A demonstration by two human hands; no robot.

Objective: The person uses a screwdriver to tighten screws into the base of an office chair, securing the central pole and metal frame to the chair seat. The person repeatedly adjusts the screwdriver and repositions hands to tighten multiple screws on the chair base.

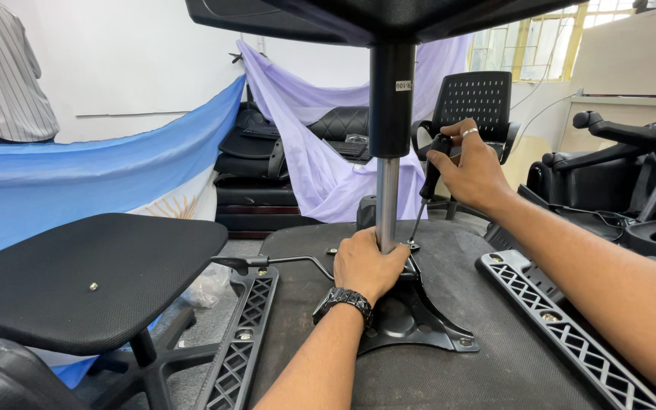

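Head camera, looking down and forward over an upturned office chair seat (449, 364) lying across the lower middle of the view, its dark underside facing up. A black metal mechanism plate (411, 319) sits at the seat's centre, and a gas lift column (387, 152), black above and shiny silver below, rises straight up from it to the top edge of the view. The left hand (366, 266), with a black wristwatch (343, 302) on the wrist, is clenched around the foot of the silver column, resting on the plate. The right hand (472, 167) is raised just right of the column, fingers wrapped around the black handle of a screwdriver (427, 193); its thin shaft slants down and leftward, the tip meeting the plate just beside the left hand's knuckles. Two black lattice armrest brackets (241, 334) lie along either side of the seat. To the left stands another black chair seat (85, 277) on its base. Behind hang blue cloth (115, 156) and lilac cloth (305, 114), with more black chairs (472, 102) stacked near the wall.
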